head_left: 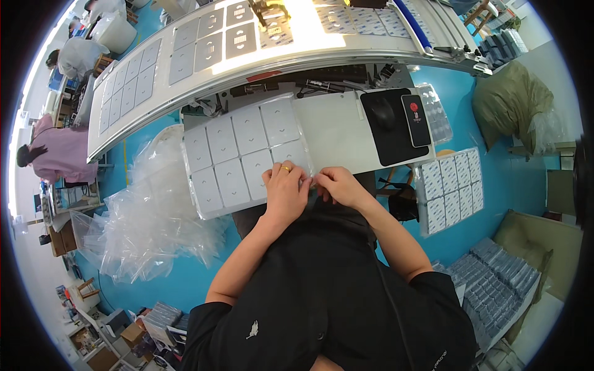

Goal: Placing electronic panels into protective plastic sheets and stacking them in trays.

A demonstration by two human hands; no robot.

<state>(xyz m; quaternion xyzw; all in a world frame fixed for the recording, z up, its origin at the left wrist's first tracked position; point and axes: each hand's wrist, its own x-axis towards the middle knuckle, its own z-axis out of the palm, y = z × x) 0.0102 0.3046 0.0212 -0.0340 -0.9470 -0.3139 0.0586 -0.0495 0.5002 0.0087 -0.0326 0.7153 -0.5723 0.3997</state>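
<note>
fingers of my left hand (286, 188) rest on the panelled sheet (235, 157) at left, likely steadying its near right corner; my right hand (339, 187) pinches narrowly there, holding what i cannot tell. the far bench (160, 93) keeps similar panels flat.

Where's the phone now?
In the head view, the phone lies right of centre at the right edge of the black pad, beside the mouse, beyond the right hand.
</note>
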